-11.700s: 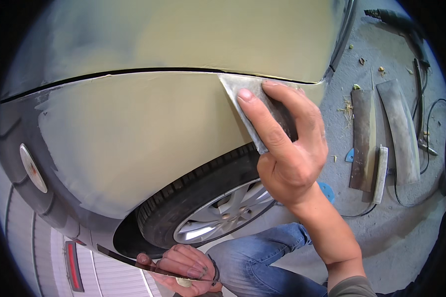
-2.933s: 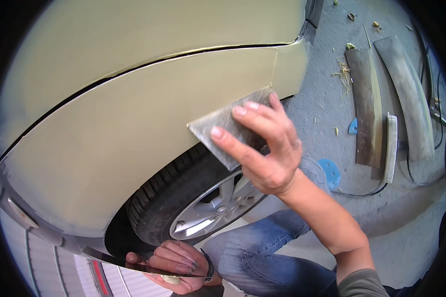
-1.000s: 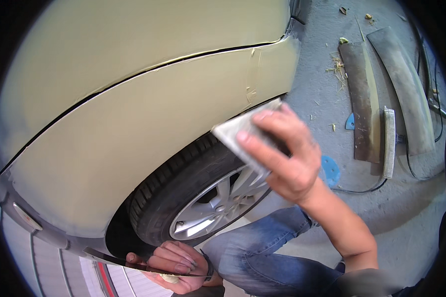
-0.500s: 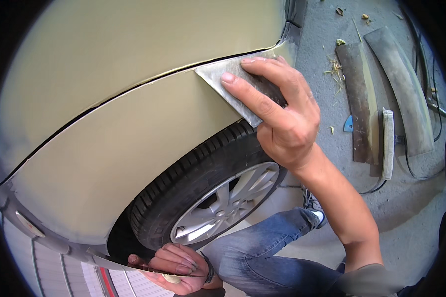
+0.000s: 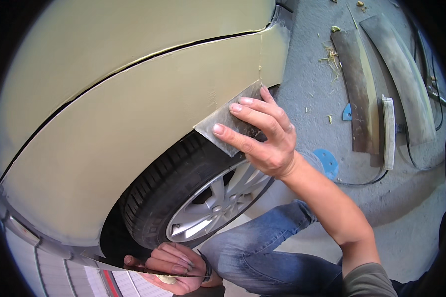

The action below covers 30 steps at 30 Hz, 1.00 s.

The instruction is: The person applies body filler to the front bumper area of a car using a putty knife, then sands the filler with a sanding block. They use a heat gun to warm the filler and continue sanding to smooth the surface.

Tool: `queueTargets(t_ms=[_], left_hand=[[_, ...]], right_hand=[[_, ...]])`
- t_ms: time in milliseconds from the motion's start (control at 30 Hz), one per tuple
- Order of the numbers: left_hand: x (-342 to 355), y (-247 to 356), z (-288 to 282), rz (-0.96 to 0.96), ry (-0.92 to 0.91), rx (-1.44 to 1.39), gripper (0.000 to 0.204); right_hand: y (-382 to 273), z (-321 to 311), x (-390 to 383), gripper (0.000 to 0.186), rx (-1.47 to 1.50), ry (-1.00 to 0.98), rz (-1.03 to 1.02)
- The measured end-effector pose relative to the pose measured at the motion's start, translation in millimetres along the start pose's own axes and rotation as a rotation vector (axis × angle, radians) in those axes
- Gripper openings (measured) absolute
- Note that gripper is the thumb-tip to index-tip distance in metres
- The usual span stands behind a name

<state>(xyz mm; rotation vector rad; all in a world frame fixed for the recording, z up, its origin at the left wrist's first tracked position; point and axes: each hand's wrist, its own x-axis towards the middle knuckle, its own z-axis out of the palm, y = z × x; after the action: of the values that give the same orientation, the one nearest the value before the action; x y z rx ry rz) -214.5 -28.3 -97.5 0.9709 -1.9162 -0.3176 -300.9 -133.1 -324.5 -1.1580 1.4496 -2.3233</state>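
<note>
Two hands are in my view. My right hand (image 5: 262, 136) presses a grey abrasive sheet (image 5: 228, 123) flat against the pale yellow fender (image 5: 134, 143), just above the wheel arch and the tyre (image 5: 178, 183), near the panel's rear edge. The fingers (image 5: 243, 106) are spread and laid flat on the sheet, thumb tucked behind its outer side. I judge it thin, light and limp, likely to fold or slip, so pressure from flat fingers holds it better than a pinch at one corner. My left hand (image 5: 176, 267) is low by the arch's lower lip, fingers curled together; I think it grips the dark trim edge (image 5: 134, 265), though the view is dim there. Sanding boards (image 5: 376, 84) lie apart on the floor.
</note>
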Motion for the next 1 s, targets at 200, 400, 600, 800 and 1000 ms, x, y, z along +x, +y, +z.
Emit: queueTargets(t_ms=[200,400,600,800,1000], left_hand=[[0.5,-0.8,-1.7,0.024,-0.037,-0.015,0.054],[2.5,-0.3,-0.6,0.014,-0.042,0.006,0.055],[5.7,0.6,6.4,0.011,-0.035,-0.025,0.051],[7.4,2.8,13.0,-0.001,-0.077,-0.007,0.047],[8.2,3.9,17.6,0.008,-0.085,0.000,0.047]], right_hand=[[17.2,-21.7,-3.1,0.034,-0.015,-0.037,-0.057],[7.8,-5.4,10.3,0.035,-0.024,0.053,-0.023],[6.1,-25.8,12.3,0.035,0.018,0.036,-0.037],[10.0,-20.2,56.6,0.043,-0.060,0.069,-0.031],[-5.0,-9.4,81.4,0.058,-0.008,0.094,0.006]])
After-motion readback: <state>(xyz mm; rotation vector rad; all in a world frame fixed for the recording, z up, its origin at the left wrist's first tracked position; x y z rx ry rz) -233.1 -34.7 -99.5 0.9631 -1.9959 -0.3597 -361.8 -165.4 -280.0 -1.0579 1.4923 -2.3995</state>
